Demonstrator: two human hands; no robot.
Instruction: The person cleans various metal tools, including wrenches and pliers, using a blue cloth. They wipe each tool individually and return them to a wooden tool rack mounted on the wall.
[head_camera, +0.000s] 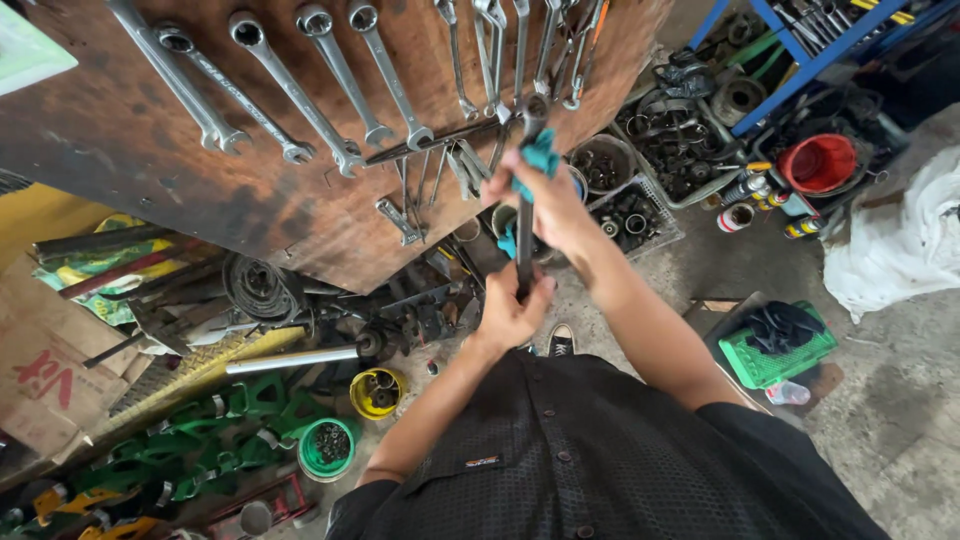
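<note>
I hold a long dark metal bar tool (524, 252) upright in front of me with both hands. My right hand (553, 203) grips its upper part through a teal cloth (541, 156) that wraps the shaft just below the tool's head (535, 108). My left hand (508, 312) is closed around the bar's lower end. The tool's head reaches up in front of the wooden board (200, 190), among the spanners (335, 95) hanging there.
Metal bowls and a tray of parts (640, 210) sit on the concrete floor beyond my hands. A red bucket (818, 162), blue shelf frame (800, 55) and white sack (900, 245) are right. A green basket (778, 352), yellow can (376, 392) and green can (328, 448) stand near me.
</note>
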